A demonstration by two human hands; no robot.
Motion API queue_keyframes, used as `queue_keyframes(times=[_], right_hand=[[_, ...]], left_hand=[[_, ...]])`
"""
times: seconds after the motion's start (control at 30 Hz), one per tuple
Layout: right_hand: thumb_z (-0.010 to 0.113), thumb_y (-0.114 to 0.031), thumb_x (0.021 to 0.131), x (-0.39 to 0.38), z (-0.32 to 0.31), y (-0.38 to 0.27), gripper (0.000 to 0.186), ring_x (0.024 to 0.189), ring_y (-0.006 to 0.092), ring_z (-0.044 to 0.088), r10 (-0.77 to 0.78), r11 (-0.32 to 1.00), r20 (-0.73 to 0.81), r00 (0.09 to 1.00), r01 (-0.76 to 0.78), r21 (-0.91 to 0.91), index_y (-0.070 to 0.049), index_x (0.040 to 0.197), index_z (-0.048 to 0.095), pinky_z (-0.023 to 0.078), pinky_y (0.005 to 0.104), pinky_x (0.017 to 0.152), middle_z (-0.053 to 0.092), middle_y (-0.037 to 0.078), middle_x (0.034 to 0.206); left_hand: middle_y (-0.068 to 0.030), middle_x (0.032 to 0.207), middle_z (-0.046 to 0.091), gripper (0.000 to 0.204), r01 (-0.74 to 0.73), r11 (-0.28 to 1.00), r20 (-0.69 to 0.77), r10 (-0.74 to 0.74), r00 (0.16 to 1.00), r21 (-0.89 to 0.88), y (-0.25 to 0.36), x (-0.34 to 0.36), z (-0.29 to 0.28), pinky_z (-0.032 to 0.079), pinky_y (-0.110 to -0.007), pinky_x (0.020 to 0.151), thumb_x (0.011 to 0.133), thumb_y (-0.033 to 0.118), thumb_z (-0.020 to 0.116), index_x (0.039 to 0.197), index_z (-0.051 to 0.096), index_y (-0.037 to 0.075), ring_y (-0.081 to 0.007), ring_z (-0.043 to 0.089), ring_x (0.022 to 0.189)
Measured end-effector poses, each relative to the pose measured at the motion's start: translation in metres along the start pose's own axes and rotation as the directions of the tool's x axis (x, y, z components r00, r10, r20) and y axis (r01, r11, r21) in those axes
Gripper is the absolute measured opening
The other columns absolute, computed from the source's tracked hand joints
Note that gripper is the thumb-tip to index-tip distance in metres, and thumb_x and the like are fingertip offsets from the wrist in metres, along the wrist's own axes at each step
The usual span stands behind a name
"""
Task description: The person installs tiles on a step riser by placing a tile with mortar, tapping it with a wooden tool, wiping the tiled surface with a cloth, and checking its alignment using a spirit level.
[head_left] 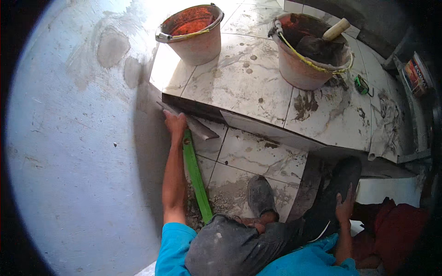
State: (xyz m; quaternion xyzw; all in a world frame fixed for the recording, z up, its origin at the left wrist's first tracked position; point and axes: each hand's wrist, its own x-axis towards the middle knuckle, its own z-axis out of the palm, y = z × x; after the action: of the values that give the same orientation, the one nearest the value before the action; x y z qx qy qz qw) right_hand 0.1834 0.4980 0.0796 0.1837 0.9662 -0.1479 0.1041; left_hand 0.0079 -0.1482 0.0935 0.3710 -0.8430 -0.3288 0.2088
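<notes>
My left hand grips a pale strip of tile at the left end of the tiled step, against the wall. Just below that hand lies a long green spirit level, slanting along the wall over grit on the lower tiles. My right hand rests on my dark-trousered knee, its fingers apart and holding nothing that I can see. My shoe stands on the lower white marbled tiles.
On the upper step stand a bucket and another bucket with a wooden-handled tool. A green tape measure, a labelled pail and a metal frame are at right. Red cloth is lower right; a wall borders the left.
</notes>
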Motion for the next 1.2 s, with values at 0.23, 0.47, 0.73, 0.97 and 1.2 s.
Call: queue_keyframes(times=[0.23,0.47,0.73,0.97,1.2], right_hand=[[0.050,-0.034,0.095,-0.003,-0.035,-0.058,0.058,0.134,0.0439,0.029,0.120,0.986,0.164,0.979,-0.098,-0.132,-0.010,0.144,0.031,0.032,0.0501,0.106,0.023,0.027,0.147],[0.052,-0.029,0.093,-0.010,-0.036,-0.215,0.042,0.110,0.0301,0.057,-0.666,0.588,0.116,0.737,0.423,0.689,-0.001,0.124,0.054,0.044,0.0404,0.094,0.060,0.019,0.118],[0.045,-0.030,0.098,-0.021,0.000,-0.286,0.046,0.107,0.0232,0.057,-0.712,0.371,0.499,0.494,-0.340,0.864,0.006,0.128,0.047,0.044,0.0333,0.094,0.059,0.016,0.116],[0.051,-0.022,0.096,-0.015,0.010,-0.264,0.044,0.107,0.0180,0.054,-0.661,0.440,0.452,0.599,-0.179,0.880,0.011,0.125,0.046,0.044,0.0316,0.092,0.059,0.014,0.115],[0.056,-0.026,0.093,-0.013,-0.004,-0.229,0.048,0.104,0.0192,0.056,-0.590,0.516,0.407,0.698,-0.063,0.855,0.009,0.124,0.048,0.044,0.0329,0.091,0.059,0.013,0.116]], left_hand=[[-0.0224,0.115,0.058,0.060,-0.156,0.900,0.064,0.199,0.978,-0.407,0.008,-0.070,-0.101,0.045,-0.036,0.092,0.075,0.003,0.055,0.131,0.036,-0.009,-0.0310,0.060,0.101],[-0.0173,0.116,0.058,0.063,0.091,0.586,0.241,0.183,0.953,-0.805,0.048,-0.119,-0.157,0.048,-0.033,0.090,0.072,0.002,0.057,0.132,0.038,-0.005,-0.0246,0.061,0.100],[-0.0190,0.118,0.057,0.075,0.154,0.490,0.304,0.243,0.921,-0.858,0.062,-0.146,-0.116,0.047,-0.036,0.093,0.067,0.012,0.065,0.134,0.037,-0.007,-0.0266,0.061,0.102],[-0.0192,0.121,0.056,0.077,0.293,0.377,0.408,0.275,0.871,-0.879,0.059,-0.161,-0.083,0.047,-0.036,0.092,0.069,0.009,0.064,0.138,0.034,-0.005,-0.0262,0.060,0.103],[-0.0179,0.130,0.048,0.079,0.399,0.361,0.518,0.340,0.785,-0.843,0.055,-0.181,-0.052,0.038,-0.036,0.099,0.074,0.012,0.065,0.142,0.028,-0.004,-0.0258,0.050,0.116]])
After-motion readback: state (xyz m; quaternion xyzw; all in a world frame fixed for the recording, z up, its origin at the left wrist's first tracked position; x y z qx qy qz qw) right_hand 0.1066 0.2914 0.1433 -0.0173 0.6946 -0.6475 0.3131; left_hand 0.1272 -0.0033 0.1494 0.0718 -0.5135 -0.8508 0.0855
